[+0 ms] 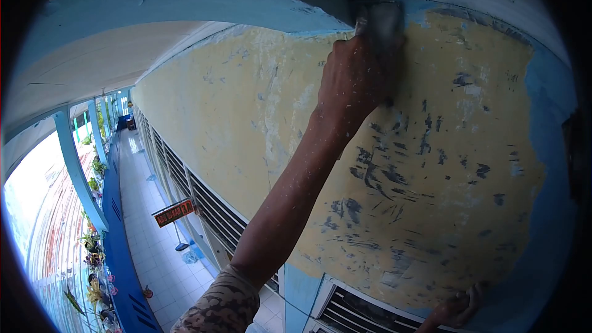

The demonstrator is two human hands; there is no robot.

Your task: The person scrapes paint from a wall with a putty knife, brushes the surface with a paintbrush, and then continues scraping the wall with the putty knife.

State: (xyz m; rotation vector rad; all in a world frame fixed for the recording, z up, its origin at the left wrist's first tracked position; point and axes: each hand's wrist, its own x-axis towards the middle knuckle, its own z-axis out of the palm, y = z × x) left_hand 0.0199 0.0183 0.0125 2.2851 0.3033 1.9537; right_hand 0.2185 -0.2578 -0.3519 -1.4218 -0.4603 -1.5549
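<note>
My left hand (pixel 351 80) is raised high against a wall (pixel 246 105) of worn yellow paint with blue flecks. It is shut on a scraper (pixel 382 21), whose grey blade presses on the wall just under the blue ceiling beam (pixel 185 6). The hand and forearm are speckled with paint dust. My right hand (pixel 456 309) is at the bottom edge, fingers resting on the wall beside the white frame of a louvred vent (pixel 357 308); it holds nothing that I can see.
Far below on the left runs a tiled corridor (pixel 154 253) with blue pillars (pixel 77 172), potted plants, a hanging red sign (pixel 174 211) and a broom by the wall. Louvred windows (pixel 209 209) line the wall.
</note>
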